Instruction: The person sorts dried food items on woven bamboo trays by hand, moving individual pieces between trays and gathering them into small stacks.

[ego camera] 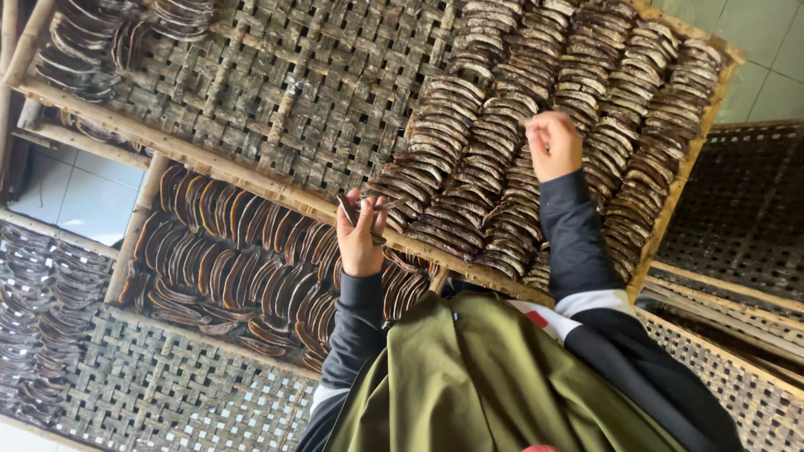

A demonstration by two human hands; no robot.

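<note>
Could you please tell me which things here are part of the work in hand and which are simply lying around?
In hand:
- left hand, holding a dark strip
- right hand, on the rows of strips
- top woven tray

Lying about:
- lower tray with strips
- stacked trays at right
- tiled floor

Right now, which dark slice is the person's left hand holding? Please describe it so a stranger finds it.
Start at the top woven bamboo tray, follow its near wooden edge. There the left hand lifts one dark curved slice, the only one raised off the overlapping rows.
</note>
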